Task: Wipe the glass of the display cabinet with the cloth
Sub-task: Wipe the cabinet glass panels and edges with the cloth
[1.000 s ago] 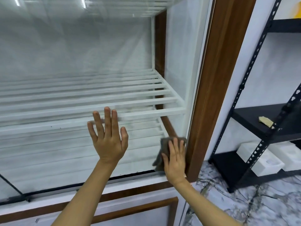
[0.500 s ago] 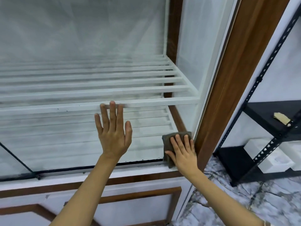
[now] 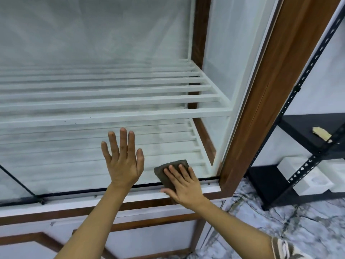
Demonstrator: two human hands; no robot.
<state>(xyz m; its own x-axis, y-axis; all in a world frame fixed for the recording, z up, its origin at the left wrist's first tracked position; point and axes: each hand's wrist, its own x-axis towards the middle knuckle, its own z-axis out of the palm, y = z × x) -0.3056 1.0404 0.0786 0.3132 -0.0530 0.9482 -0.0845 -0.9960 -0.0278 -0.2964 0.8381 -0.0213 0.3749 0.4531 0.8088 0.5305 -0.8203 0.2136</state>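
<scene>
The display cabinet's front glass [image 3: 89, 53] fills most of the view, hazy, with white slatted shelves behind it. My left hand [image 3: 123, 163] lies flat on the glass, fingers spread, holding nothing. My right hand [image 3: 183, 186] presses a dark grey-brown cloth [image 3: 168, 170] flat against the bottom of the glass, just above the black seal and white sill, a little left of the right wooden frame. My fingers cover the cloth's lower right part.
A brown wooden frame post [image 3: 261, 90] borders the glass on the right. Beyond it stands a black metal rack [image 3: 298, 128] with a yellowish scrap [image 3: 322, 135] on its shelf and white foam blocks [image 3: 306, 180] below. The floor [image 3: 298, 221] is marbled.
My right hand has slid the cloth leftward along the bottom of the glass, away from the wooden frame. My left hand stays flat on the glass. The view has shifted downward.
</scene>
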